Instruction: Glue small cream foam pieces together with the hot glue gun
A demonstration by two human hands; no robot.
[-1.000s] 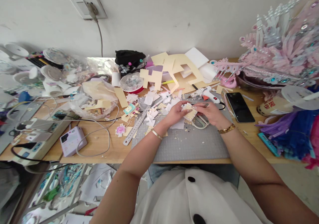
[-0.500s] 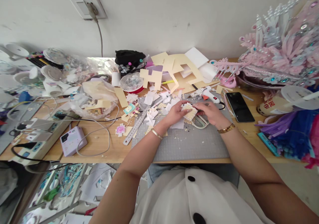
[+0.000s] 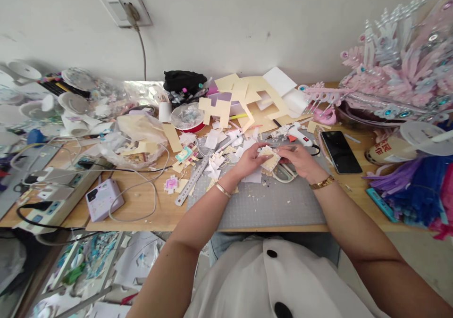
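Between my hands, above the grey cutting mat (image 3: 255,209), is a small cream-coloured card piece (image 3: 269,161) with a patterned surface. My left hand (image 3: 252,160) is closed on its left side, thumb on top. The fingers of my right hand (image 3: 296,158) are pinched at its upper right edge; whether they hold something small there I cannot make out. Scissors (image 3: 286,172) with pale handles lie on the mat under the right hand, their blades hidden. Just beyond my hands rests a white hot glue gun (image 3: 295,133). Paper scraps (image 3: 214,164) and a steel ruler (image 3: 193,179) lie to the left.
A black phone (image 3: 341,152) and a lidded drink cup (image 3: 392,146) stand on the right, by pink beaded decorations (image 3: 396,82). Cut cream card sheets (image 3: 265,98) lie at the back. A power strip (image 3: 58,195) and a lilac device (image 3: 104,200) with loose cables occupy the left.
My right fingers have shifted slightly at the card piece's upper edge. The left hand and everything on the table look the same.
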